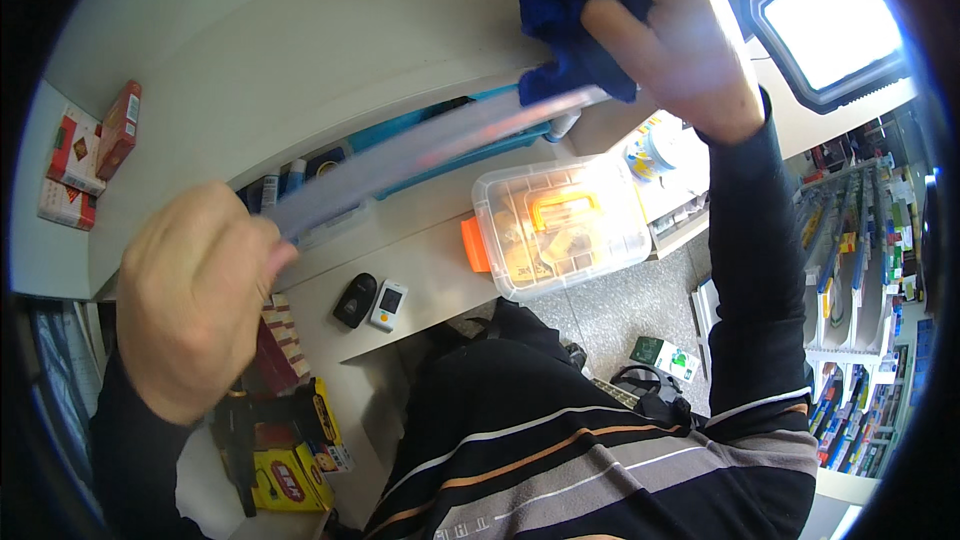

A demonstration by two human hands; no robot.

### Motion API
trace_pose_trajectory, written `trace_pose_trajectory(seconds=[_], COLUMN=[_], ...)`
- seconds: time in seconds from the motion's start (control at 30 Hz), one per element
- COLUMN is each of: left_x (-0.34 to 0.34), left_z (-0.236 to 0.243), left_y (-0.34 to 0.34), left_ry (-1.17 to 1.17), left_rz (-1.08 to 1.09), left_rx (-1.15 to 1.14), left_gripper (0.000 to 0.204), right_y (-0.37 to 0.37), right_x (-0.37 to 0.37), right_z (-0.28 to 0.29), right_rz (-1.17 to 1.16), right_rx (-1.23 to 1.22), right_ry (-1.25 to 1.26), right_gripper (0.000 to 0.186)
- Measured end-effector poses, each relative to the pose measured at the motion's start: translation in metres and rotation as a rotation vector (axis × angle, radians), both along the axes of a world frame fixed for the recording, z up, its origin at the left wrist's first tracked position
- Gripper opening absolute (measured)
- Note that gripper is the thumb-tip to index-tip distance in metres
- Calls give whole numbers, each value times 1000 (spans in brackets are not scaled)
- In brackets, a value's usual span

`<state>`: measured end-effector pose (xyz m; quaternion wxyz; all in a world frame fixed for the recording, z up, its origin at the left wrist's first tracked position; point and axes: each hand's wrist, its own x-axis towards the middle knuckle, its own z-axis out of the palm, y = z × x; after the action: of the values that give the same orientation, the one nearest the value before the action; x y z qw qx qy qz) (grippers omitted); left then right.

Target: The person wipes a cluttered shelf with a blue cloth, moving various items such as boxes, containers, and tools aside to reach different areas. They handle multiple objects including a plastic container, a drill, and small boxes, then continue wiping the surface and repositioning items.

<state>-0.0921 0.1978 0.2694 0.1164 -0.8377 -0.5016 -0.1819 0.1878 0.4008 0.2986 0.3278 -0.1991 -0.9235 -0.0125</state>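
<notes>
Here the left hand (195,300) closes on one end of a long, narrow, see-through strip (430,148), apparently bracing it, while the right hand (690,40) bunches a crumpled deep-blue cloth (560,10) at the other end. The strip spans both grips, seemingly raised for free access, with a clear plastic box with orange fittings (610,230) bodyward of the right hand.

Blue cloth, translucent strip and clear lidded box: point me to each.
Blue cloth (550,10): head view, on its bunched middle.
Translucent strip (405,162): head view, partway along its blurred length.
Clear lidded box (562,225): head view, middle of its lid.
</notes>
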Motion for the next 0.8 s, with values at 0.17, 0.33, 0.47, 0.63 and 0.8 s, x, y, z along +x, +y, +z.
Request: trace_pose_trajectory(seconds=[0.17, 0.33, 0.47, 0.63, 0.8], left_x=[16, -2, 13, 32, 65], left_z=[13, 25, 17, -1, -5], left_y=[-14, -45, -26, -10, 17], left_ry=[-6, -80, -5, 49, 109], left_rz=[-100, 10, -144, -280, -485], left_rx=[-251, -343, -459, -633, -628], left_gripper=[23, 21, 21, 23, 11], right_y=[-7, -61, -62, -51, -7], right_x=[16, -64, -139, -174, -86], right_z=[-32, -25, -38, -62, -68], right_rz=[-6, 82, 253, 416, 224], right_rx=[219, 325, 176, -57, -7], right_ry=[42, -57, -11, -178, 5], right_gripper=[41, 26, 34, 38, 36])
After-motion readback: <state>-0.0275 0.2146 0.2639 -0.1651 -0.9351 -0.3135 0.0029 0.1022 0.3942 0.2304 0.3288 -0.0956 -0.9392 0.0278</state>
